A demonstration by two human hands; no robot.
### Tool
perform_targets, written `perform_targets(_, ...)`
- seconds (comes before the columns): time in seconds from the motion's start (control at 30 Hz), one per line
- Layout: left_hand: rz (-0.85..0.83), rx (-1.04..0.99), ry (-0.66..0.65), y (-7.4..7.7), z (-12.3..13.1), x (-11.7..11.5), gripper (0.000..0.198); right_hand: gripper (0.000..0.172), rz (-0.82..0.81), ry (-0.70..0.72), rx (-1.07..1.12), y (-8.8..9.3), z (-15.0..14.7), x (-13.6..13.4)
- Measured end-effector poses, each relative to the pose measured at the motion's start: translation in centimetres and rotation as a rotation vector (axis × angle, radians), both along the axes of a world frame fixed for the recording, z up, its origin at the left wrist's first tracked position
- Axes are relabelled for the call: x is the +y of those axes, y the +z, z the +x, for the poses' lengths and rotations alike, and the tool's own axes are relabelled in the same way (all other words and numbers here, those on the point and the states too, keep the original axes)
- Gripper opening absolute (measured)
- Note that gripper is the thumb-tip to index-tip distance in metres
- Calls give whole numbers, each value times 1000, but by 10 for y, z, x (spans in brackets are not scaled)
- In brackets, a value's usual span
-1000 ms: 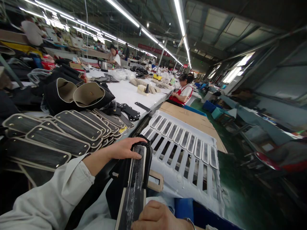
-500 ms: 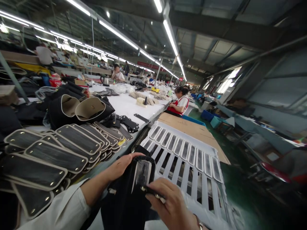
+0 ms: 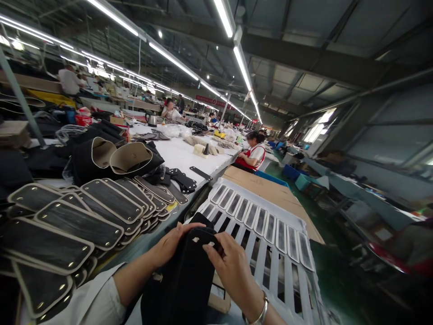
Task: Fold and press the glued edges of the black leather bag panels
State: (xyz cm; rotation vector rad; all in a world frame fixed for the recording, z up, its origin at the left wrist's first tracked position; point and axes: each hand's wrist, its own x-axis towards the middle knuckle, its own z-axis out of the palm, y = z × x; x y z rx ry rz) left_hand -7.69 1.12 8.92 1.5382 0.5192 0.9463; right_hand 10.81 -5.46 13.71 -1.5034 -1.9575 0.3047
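A black bag piece (image 3: 184,280) stands in front of me, held between both hands. My left hand (image 3: 171,243) grips its upper left edge, thumb over the top. My right hand (image 3: 228,266) closes its fingers on the upper right edge, a bracelet showing at the wrist. Just behind the piece lies a white slotted rack (image 3: 270,253) with dark strips in its far row. To my left, several black oblong panels with pale trim and gold studs (image 3: 81,216) overlap in a fanned stack on the bench.
Curled black-and-tan pieces (image 3: 118,158) and black straps (image 3: 182,178) lie on the white table (image 3: 186,153). A cardboard sheet (image 3: 267,187) lies past the rack. A seated person in a red apron (image 3: 252,153) works farther along; others are behind. Green floor runs at the right.
The shiny strip that faced up on the black piece is no longer visible. My right hand rose from the bottom edge to the piece's top. The camera tilted upward.
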Motion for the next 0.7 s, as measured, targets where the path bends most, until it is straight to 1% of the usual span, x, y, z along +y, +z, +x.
perform_targets(0.13,81,18,7,1,1,0,53,15,-26,-39,30,-1,-1,4)
perform_targets(0.3,24,44,52,6,3,-3,48,17,-35,-59,39,1,-5,4)
perform_targets(0.43,34,76,109,11,5,-6,39,17,-37,-71,15,4,-6,4)
perform_targets(0.57,40,92,150,14,8,-5,33,16,-35,-69,-8,4,-7,6)
perform_targets(0.7,-5,77,184,15,11,-4,27,17,-32,-92,-29,4,-9,5)
